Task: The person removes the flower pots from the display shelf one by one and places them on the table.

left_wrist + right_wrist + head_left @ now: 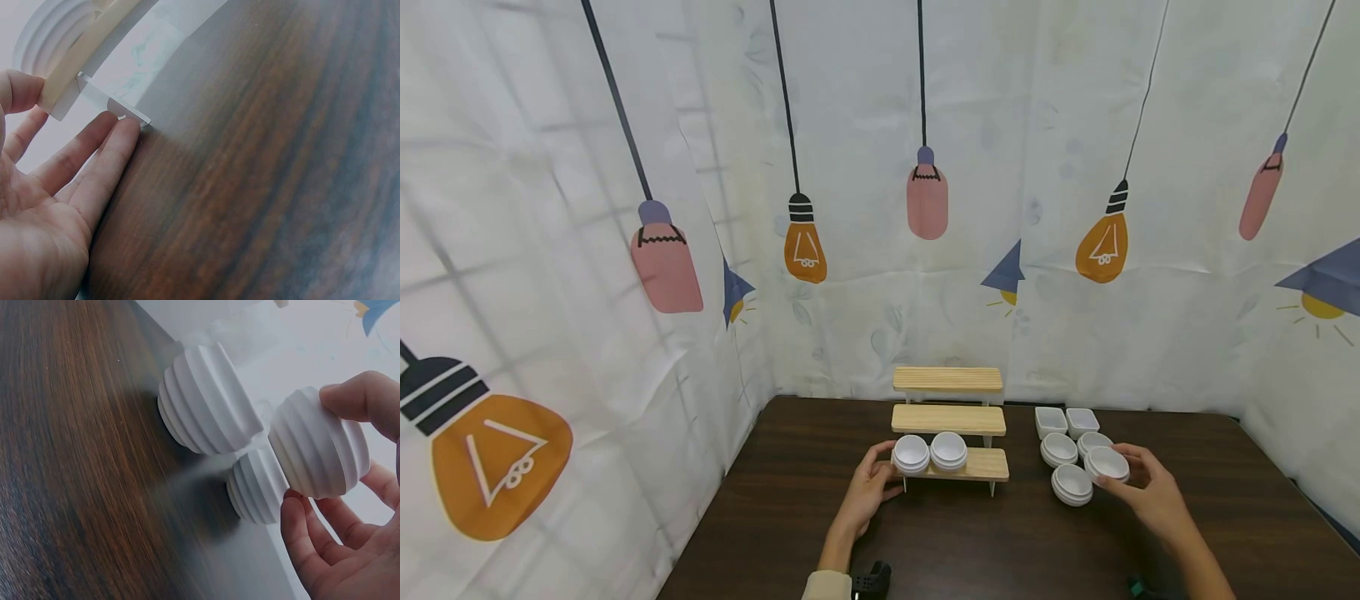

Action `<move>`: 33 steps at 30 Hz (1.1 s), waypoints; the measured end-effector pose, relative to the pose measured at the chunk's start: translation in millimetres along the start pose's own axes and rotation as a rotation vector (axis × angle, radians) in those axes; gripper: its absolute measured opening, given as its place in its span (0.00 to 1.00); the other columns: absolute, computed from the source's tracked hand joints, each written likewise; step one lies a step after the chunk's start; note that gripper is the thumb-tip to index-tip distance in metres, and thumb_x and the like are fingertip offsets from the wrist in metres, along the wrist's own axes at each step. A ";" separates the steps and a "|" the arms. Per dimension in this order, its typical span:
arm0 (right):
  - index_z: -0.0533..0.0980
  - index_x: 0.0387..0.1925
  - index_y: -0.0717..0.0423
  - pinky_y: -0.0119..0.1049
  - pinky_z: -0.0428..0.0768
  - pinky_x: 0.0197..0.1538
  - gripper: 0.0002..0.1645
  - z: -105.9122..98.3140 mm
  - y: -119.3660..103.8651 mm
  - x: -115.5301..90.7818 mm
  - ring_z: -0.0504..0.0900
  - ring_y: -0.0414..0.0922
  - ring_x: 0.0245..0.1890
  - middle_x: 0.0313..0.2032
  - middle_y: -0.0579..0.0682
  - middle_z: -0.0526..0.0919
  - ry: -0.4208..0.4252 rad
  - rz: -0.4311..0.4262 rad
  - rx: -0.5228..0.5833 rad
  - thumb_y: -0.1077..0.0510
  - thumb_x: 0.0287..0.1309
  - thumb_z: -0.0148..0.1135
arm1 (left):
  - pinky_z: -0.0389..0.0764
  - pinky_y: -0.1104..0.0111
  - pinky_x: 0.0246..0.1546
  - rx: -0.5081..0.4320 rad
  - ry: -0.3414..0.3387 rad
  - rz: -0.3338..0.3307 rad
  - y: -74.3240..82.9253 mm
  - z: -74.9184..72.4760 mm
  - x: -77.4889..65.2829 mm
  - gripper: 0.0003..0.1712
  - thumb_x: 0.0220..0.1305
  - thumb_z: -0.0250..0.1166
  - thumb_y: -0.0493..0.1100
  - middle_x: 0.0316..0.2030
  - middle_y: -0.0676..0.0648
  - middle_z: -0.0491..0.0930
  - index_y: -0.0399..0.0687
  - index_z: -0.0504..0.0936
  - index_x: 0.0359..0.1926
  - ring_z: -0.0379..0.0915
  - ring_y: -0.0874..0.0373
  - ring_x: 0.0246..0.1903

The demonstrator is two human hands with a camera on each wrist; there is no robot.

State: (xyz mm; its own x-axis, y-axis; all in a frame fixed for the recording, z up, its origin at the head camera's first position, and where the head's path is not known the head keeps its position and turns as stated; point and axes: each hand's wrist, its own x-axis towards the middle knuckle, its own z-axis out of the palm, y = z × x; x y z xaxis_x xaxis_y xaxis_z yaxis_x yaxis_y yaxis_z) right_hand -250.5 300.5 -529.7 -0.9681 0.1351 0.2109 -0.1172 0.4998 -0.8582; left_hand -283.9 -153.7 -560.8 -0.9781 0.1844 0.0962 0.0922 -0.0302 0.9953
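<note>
The right hand (1150, 492) holds a small white bowl (1107, 463) between its thumb and fingers; in the right wrist view the thumb (359, 400) sits on the top edge of the bowl (315, 447) and the fingers (300, 531) curl under it, so the bowl is up off the table. The bowl has ridges all round its side. Just beside it are more white bowls on the table; one stack (1072, 485) is close to the hand, another stack (1059, 450) is a bit further back, and one more round bowl (1093, 440) peeks out behind the held one. Two small square white dishes (1066, 421) sit side by side at the back of this group.

The left hand (868, 487) rests at the left end of a little wooden step shelf (951, 421); its thumb touches the end of the bottom step (62, 81), and its fingers (109, 156) lie nearly straight by the shelf's leg, so it is not wrapped round anything. Two stacks of white bowls (929, 452) sit side by side on that bottom step, next to the left hand; the two steps above are bare wood.

Everything stands on a dark brown wooden table (940, 542). Behind it hangs a white curtain (865, 125) with drawings of orange and pink light bulbs.
</note>
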 end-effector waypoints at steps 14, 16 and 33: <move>0.67 0.66 0.62 0.30 0.75 0.37 0.38 -9.6 7.2 -1.1 0.74 0.27 0.38 0.40 0.22 0.75 -0.020 0.024 -0.023 0.53 0.60 0.74 | 0.85 0.52 0.54 -0.016 0.010 -0.031 -0.1 0.7 2.0 0.25 0.76 0.52 0.38 0.47 0.45 0.83 0.46 0.66 0.71 0.81 0.56 0.50; 0.66 0.66 0.62 0.30 0.75 0.37 0.39 -10.1 8.6 -0.7 0.74 0.27 0.38 0.41 0.24 0.76 -0.029 0.031 -0.025 0.54 0.60 0.74 | 0.85 0.52 0.53 -0.015 0.005 -0.018 -0.4 0.3 1.4 0.25 0.77 0.52 0.38 0.47 0.45 0.83 0.45 0.66 0.71 0.81 0.56 0.50; 0.66 0.67 0.62 0.30 0.78 0.37 0.41 -10.1 15.8 -0.6 0.76 0.29 0.38 0.52 0.54 0.81 -0.089 0.039 -0.070 0.53 0.59 0.74 | 0.84 0.49 0.55 -0.014 0.020 -0.039 0.0 0.5 2.0 0.25 0.76 0.52 0.37 0.47 0.44 0.83 0.47 0.68 0.71 0.81 0.53 0.51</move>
State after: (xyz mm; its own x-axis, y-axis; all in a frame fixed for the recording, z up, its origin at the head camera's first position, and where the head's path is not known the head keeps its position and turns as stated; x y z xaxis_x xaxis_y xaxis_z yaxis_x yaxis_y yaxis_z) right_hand -249.5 317.0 -538.7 -0.9878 0.0804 0.1330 -0.0665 0.5549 -0.8293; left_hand -285.7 -152.8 -560.6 -0.9844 0.1664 0.0573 0.0518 -0.0373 0.9980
